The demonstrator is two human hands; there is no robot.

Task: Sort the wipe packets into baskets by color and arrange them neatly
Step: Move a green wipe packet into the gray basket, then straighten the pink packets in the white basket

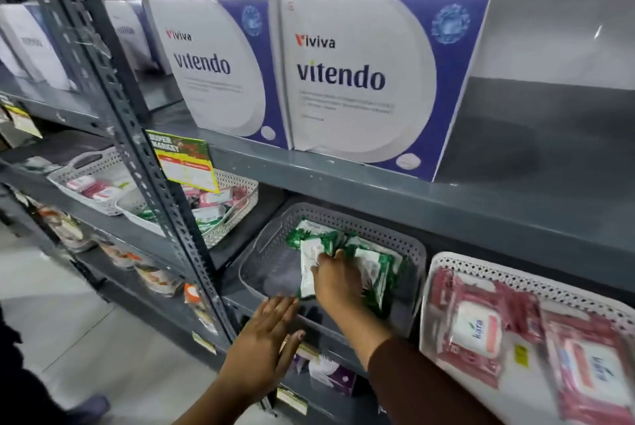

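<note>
A grey perforated basket point(264, 246) on the middle shelf holds several green wipe packets point(374, 266) standing on edge. My right hand point(338, 282) reaches into it and grips a green and white wipe packet point(307, 264) at the left end of the row. My left hand point(266, 344) rests flat with fingers apart against the basket's front wall, holding nothing. To the right, a white basket point(481, 270) holds several pink wipe packets point(476, 325). Another white basket point(237, 204) further left holds mixed pink and green packets.
Two large white and purple boxes point(374, 81) stand on the shelf above. A slotted grey upright point(151, 163) crosses the left side, with a yellow and green price tag point(185, 160) on it. A further white basket point(86, 180) sits far left. Lower shelves carry assorted goods.
</note>
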